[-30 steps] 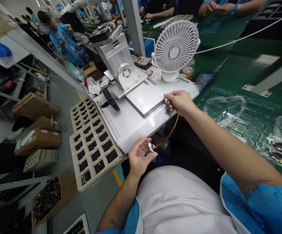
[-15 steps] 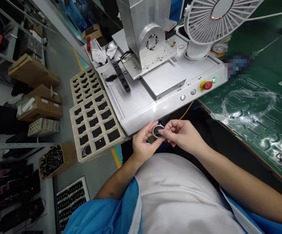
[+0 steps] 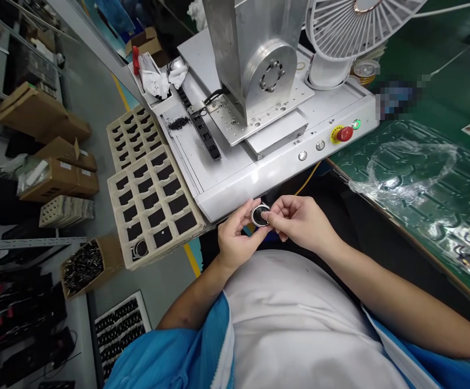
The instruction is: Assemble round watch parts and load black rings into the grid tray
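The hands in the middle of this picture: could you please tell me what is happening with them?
The left hand holds a small round, dark-faced piece by its edge, and the right hand touches its face with the fingers. Both hands are just in front of the white machine. A similar round piece lies in the near corner compartment of the beige tray.

White machine base [image 3: 235, 186] with fan [image 3: 328, 73], black strip [image 3: 207, 138]
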Demonstrator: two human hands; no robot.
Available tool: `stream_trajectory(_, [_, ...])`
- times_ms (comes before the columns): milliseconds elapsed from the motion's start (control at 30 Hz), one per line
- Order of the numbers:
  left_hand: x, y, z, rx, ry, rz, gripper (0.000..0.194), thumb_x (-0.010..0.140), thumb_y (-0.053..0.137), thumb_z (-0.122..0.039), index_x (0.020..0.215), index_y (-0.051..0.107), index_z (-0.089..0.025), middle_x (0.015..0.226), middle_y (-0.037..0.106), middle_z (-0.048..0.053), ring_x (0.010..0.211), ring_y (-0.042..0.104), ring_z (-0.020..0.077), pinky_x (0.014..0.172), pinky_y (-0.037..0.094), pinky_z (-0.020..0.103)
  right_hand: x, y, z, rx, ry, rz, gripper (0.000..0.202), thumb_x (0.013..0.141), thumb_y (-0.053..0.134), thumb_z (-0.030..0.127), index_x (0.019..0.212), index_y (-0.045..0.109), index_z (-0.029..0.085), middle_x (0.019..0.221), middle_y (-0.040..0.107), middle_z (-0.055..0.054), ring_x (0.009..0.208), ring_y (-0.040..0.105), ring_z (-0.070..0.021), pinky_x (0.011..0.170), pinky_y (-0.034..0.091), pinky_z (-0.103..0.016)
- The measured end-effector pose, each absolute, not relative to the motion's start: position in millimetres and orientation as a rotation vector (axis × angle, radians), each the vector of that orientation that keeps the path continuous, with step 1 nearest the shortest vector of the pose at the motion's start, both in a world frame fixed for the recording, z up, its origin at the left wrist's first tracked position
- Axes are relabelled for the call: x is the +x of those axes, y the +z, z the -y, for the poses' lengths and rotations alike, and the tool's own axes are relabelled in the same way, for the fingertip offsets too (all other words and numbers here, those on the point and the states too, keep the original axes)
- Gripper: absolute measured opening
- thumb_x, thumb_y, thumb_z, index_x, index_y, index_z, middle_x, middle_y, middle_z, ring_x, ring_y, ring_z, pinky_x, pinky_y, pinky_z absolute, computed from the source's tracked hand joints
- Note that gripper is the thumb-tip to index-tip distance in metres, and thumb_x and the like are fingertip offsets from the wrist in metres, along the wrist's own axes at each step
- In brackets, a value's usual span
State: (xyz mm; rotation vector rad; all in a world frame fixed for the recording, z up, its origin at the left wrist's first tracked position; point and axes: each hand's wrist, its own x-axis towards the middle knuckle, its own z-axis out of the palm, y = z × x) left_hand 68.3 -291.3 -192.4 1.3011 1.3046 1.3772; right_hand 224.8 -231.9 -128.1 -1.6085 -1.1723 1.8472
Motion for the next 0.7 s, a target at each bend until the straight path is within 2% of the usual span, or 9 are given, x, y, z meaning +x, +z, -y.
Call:
stream_trajectory(167, [68,-193,291,1.296,1.416,-1.263,0.063,0.082,0.087,-0.018,0.141,0.064,-0.017,0.131,0.075,0.017,0.116,0.076,0.0278,0.097,0.067,0.035,226,-130,233,-1.62,1.843,1.183,0.04,0.074,0.084,0.049,0.069,0.058,0.02,0.052,0.062,0.001,0.039,0.052,-0.01,0.038,0.038,-0.02])
stream_trajectory(267, [70,-193,291,1.303,1.432,-1.247,0.065,0.08,0.088,-0.014,0.141,0.065,-0.019,0.131,0.075,0.015,0.115,0.076,0.0266,0.096,0.067,0.033,223,-133,236,-1.626,1.775,1.12,0.039,0.07,0.087,0.046,0.077,0.058,0.02,0.057,0.061,0.003,0.043,0.051,-0.0091,0.038,0.039,-0.019])
stream_trajectory(367, [75,-195,292,1.341,1.391,-1.211,0.068,0.081,0.087,-0.015,0.144,0.063,-0.019,0.13,0.076,0.015,0.114,0.077,0.0261,0.097,0.067,0.035,229,-140,239,-1.562,1.852,1.024,0.047,0.066,0.089,0.053,0.082,0.06,0.019,0.062,0.062,0.003,0.049,0.053,-0.0105,0.041,0.043,-0.021])
stream_trajectory(467, [77,-201,292,1.427,1.256,-1.124,0.074,0.081,0.088,-0.019,0.148,0.059,-0.021,0.136,0.073,0.015,0.12,0.074,0.0282,0.105,0.064,0.043,266,-144,245,-1.611,1.811,1.016,0.052,0.064,0.087,0.062,0.079,0.058,0.021,0.061,0.06,0.002,0.049,0.051,-0.0117,0.044,0.043,-0.024])
stream_trajectory(533, [77,-206,290,1.479,1.18,-1.085,0.069,0.081,0.088,-0.021,0.145,0.062,-0.022,0.138,0.071,0.015,0.125,0.071,0.0293,0.109,0.061,0.047,309,-140,255,-1.816,1.515,1.054,0.05,0.066,0.085,0.063,0.078,0.059,0.022,0.063,0.06,0.001,0.051,0.05,-0.0135,0.047,0.041,-0.027])
stream_trajectory(600, [76,-209,288,1.504,1.134,-1.072,0.055,0.083,0.085,-0.021,0.136,0.069,-0.022,0.133,0.074,0.013,0.124,0.071,0.0283,0.109,0.06,0.047,362,-129,272,-2.1,1.075,1.109,0.039,0.075,0.079,0.059,0.078,0.061,0.025,0.067,0.061,-0.002,0.058,0.053,-0.018,0.055,0.041,-0.031])
stream_trajectory(667, [76,-210,286,1.51,1.099,-1.053,0.042,0.086,0.083,-0.021,0.127,0.073,-0.022,0.123,0.077,0.011,0.117,0.073,0.0266,0.105,0.062,0.045,415,-117,295,-2.403,0.593,1.186,0.022,0.085,0.073,0.045,0.078,0.062,0.027,0.079,0.065,-0.008,0.074,0.058,-0.0235,0.068,0.041,-0.036])
stream_trajectory(700, [76,-210,285,1.512,1.084,-1.036,0.037,0.087,0.082,-0.021,0.123,0.075,-0.022,0.119,0.078,0.011,0.114,0.074,0.026,0.103,0.063,0.044,438,-111,306,-2.557,0.449,1.197,0.018,0.085,0.073,0.037,0.077,0.059,0.028,0.082,0.064,-0.01,0.075,0.057,-0.024,0.071,0.04,-0.038])
